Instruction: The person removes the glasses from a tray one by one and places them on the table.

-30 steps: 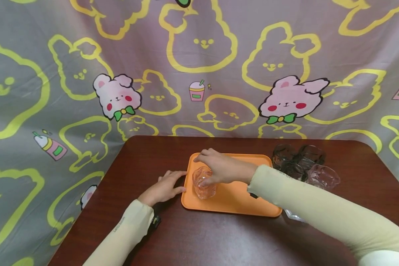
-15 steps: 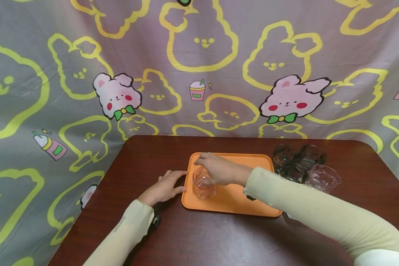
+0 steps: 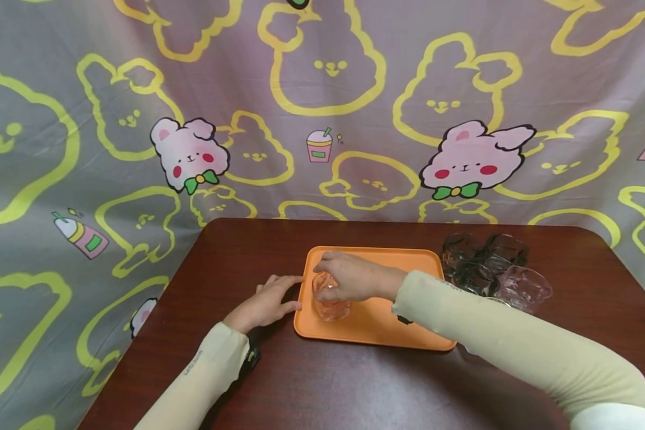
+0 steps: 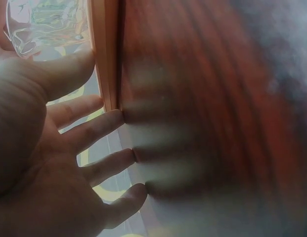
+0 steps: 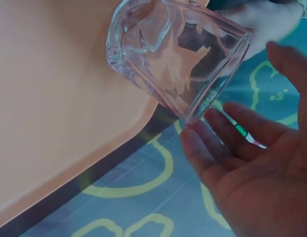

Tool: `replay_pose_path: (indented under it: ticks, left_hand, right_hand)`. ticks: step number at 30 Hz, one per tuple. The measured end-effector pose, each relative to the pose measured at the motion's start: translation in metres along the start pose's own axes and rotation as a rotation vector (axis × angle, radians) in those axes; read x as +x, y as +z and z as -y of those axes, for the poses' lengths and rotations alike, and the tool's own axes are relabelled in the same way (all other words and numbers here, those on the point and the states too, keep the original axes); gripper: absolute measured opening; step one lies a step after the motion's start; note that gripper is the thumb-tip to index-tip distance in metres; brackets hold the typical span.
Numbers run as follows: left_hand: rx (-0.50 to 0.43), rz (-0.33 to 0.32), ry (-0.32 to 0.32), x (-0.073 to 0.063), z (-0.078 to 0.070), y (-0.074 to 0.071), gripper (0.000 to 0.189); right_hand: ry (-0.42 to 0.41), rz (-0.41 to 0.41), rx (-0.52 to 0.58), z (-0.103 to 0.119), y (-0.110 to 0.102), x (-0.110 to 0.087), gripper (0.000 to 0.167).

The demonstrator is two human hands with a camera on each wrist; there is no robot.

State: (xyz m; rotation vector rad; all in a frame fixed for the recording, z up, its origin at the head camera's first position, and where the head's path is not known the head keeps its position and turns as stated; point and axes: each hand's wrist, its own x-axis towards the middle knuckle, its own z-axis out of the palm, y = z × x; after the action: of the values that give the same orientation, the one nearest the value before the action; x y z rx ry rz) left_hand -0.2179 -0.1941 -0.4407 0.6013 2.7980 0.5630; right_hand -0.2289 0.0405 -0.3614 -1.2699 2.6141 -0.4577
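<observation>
A clear drinking glass (image 3: pixel 332 311) stands upright at the left end of the orange tray (image 3: pixel 392 322). Over its top is my right hand (image 3: pixel 357 276). In the right wrist view, the fingertips of that hand (image 5: pixel 252 163) are right at the rim of the glass (image 5: pixel 158 59), while the thumb stays apart from it. My left hand (image 3: pixel 263 306) rests by the tray's left edge, its fingers spread. The left wrist view shows the left hand's thumb and fingertips (image 4: pixel 116 116) against the tray's side (image 4: pixel 106 54) and the table.
Several more glasses, some dark-tinted (image 3: pixel 473 278) and one clear with a pinkish look (image 3: pixel 524 285), stand close together right of the tray, partly behind my right sleeve (image 3: pixel 478 322). A patterned curtain (image 3: pixel 279 77) hangs behind the brown table (image 3: pixel 258 251).
My right hand has come down slightly over the glass, with its wrist shifting a little left. The glass, tray and left hand hold their places.
</observation>
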Motion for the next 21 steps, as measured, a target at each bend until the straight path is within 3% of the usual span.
replay_pose_path:
  ticks: [7,15,21]
  left_hand:
    - [0.001,0.003,-0.010,0.0001,-0.0006,0.0003,0.058]
    - [0.000,0.000,-0.008,-0.0006,-0.0013,0.0000,0.059]
    - [-0.002,0.006,-0.017,-0.0005,-0.0012,0.0001,0.059]
  right_hand:
    - [0.014,0.009,-0.030,-0.0005,0.0002,-0.0016,0.066]
    - [0.053,0.054,-0.043,0.0009,0.0014,-0.0017,0.070]
    - [0.064,0.036,-0.050,-0.0004,0.0036,-0.0023,0.070]
